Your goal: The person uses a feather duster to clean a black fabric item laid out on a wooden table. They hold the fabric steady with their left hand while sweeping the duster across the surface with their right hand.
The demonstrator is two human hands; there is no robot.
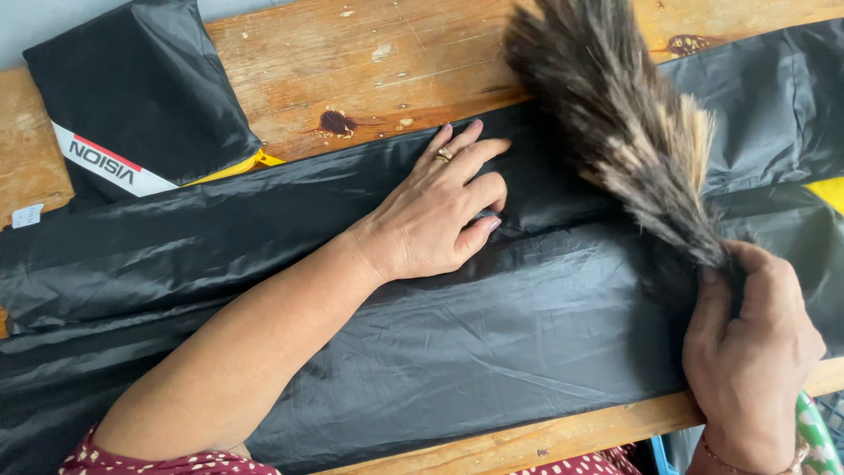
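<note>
A long black garment (492, 352) of thin shiny fabric lies stretched across a wooden table (352, 62). My left hand (440, 207) rests flat on it near the middle, fingers spread, a ring on one finger. My right hand (747, 343) is closed round the handle end of a feather duster (624, 114). Its brown and tan feathers fan up and to the left over the fabric, close to my left fingertips.
A folded black piece (141, 88) with a white printed band and a yellow edge lies at the table's upper left. A yellow patch (831, 192) shows at the right edge. Dark stains (336, 121) mark the wood. The table's near edge (563, 435) runs along the bottom.
</note>
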